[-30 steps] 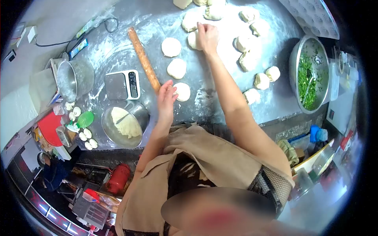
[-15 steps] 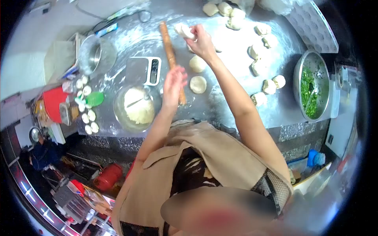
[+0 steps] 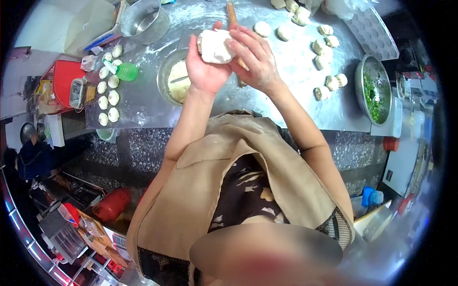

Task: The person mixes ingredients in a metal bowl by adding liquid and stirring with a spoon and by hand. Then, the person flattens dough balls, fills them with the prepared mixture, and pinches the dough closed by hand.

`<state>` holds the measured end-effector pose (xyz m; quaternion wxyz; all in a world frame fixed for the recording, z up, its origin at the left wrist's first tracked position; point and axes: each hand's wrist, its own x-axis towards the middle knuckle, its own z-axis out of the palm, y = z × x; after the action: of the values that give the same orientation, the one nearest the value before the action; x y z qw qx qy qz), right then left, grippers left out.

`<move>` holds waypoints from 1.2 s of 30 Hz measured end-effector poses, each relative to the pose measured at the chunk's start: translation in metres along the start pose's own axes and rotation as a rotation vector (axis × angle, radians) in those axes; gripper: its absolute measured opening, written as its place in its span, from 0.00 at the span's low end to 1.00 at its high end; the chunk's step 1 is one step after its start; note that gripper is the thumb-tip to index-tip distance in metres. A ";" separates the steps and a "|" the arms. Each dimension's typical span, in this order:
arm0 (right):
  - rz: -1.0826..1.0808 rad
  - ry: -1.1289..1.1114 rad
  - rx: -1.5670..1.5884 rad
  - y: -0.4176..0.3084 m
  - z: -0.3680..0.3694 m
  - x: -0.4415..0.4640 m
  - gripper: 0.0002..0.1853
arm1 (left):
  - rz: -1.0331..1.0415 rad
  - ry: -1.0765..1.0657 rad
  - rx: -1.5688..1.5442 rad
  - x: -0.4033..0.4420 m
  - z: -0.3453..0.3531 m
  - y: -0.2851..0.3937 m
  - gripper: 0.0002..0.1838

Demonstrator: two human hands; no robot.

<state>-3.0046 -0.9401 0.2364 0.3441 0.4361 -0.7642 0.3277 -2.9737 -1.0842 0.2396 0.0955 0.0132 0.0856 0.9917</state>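
Note:
A soft white piece of dough (image 3: 215,47) rests in the upturned palm of my left hand (image 3: 206,71), whose fingers curl up around its edge. From the other side, my right hand (image 3: 260,59) presses its fingers against the dough. Beneath and behind both hands lies a wooden rolling pin (image 3: 231,13), partly hidden by them. Close below my left hand stands a metal bowl (image 3: 162,78) with a large mass of pale dough (image 3: 179,83) inside. Two round dough balls (image 3: 262,29) sit on the floured table beyond my right hand.
Several dough pieces (image 3: 322,61) lie at the right, near a steel bowl of chopped greens (image 3: 374,97). At the left are rows of dough balls (image 3: 113,98), a green spray bottle (image 3: 127,72) and a large clear container (image 3: 160,24). The metal table (image 3: 138,107) ends just before my body.
My left hand has left the rolling pin and now supports the dough. My right hand has brought the dough over to it, nearer my body. The camera view has shifted.

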 end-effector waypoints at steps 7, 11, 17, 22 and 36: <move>0.990 0.325 1.277 -0.034 0.010 0.017 0.13 | 0.130 0.065 0.446 -0.035 0.024 0.012 0.28; 1.104 0.223 1.566 -0.041 0.010 0.020 0.18 | 0.305 -0.041 0.755 -0.044 0.025 0.022 0.27; 1.068 0.203 1.410 -0.056 0.014 0.023 0.19 | 0.335 0.071 0.783 -0.040 0.015 0.026 0.19; 1.111 0.213 1.408 -0.050 0.005 0.013 0.16 | 0.328 0.056 0.964 -0.040 0.011 0.027 0.19; 1.100 0.233 1.082 -0.061 0.024 0.016 0.19 | 0.367 0.268 0.970 -0.026 0.006 0.023 0.27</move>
<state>-2.9621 -0.9913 0.2484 -0.0503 0.0647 -0.5633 0.8222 -2.9523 -1.1100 0.2493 -0.1083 -0.0561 0.5418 0.8316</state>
